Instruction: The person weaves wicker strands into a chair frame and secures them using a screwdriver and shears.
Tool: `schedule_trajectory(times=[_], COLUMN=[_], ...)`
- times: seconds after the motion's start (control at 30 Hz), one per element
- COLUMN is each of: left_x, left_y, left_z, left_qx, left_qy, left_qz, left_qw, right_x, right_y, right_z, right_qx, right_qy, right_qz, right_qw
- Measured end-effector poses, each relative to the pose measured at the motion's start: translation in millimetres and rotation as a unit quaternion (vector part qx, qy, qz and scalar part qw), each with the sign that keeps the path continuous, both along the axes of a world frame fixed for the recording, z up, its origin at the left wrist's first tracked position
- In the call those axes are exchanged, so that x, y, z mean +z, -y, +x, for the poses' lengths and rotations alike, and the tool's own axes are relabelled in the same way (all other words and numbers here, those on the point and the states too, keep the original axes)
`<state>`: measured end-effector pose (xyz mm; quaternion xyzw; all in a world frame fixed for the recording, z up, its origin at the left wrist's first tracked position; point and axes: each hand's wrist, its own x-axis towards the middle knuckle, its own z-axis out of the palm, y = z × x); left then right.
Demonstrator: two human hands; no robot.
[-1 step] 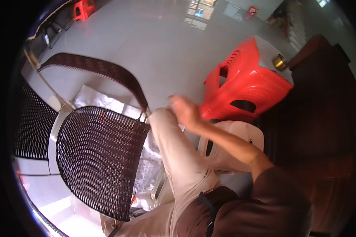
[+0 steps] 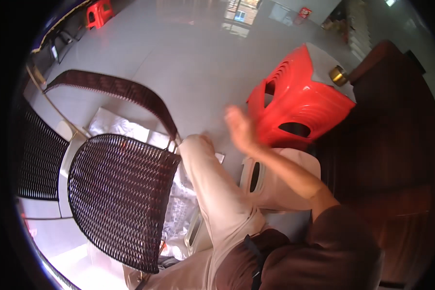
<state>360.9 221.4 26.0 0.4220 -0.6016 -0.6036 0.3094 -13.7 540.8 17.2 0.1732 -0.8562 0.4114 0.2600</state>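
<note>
My right hand (image 2: 242, 131) is raised in the air past my right knee, between the dark wicker chair and the red stool, touching neither. Its fingers are smeared by motion, so whether they hold anything cannot be made out. The wicker chair (image 2: 123, 198) lies in front of my legs on the left, its woven seat toward me. A curved woven armrest (image 2: 113, 89) arches along its far side. My left hand is not in view. Just beyond my knee shows a small skin-coloured patch that I cannot identify.
A red plastic stool (image 2: 302, 104) stands right of my hand, with a brass-coloured cylinder (image 2: 339, 76) at its far side. Beside my leg is a beige stool (image 2: 297, 166). Dark wooden furniture (image 2: 382, 159) fills the right. Silvery sheeting (image 2: 116, 124) lies under the chair; another red stool (image 2: 99, 14) stands far left.
My right hand has moved right and a little farther away, off from the knee and chair. The chair and stools keep their places apart from a slight shift of the whole view.
</note>
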Motion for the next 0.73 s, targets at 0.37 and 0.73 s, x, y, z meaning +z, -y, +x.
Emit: schedule_trajectory(times=[0.37,0.73], left_x=[3,58], left_y=[17,17], left_z=[2,105], left_qx=[0.028,0.042], left_qy=[-0.364,-0.582], left_qz=[0.205,0.247], left_qw=[0.908,0.774], right_x=[151,211], right_y=[-279,-105], right_z=[-151,-94], right_qx=[-0.436,0.04], right_qy=[-0.066,-0.04], right_qz=[0.367,0.158], right_qw=[0.819,0.986])
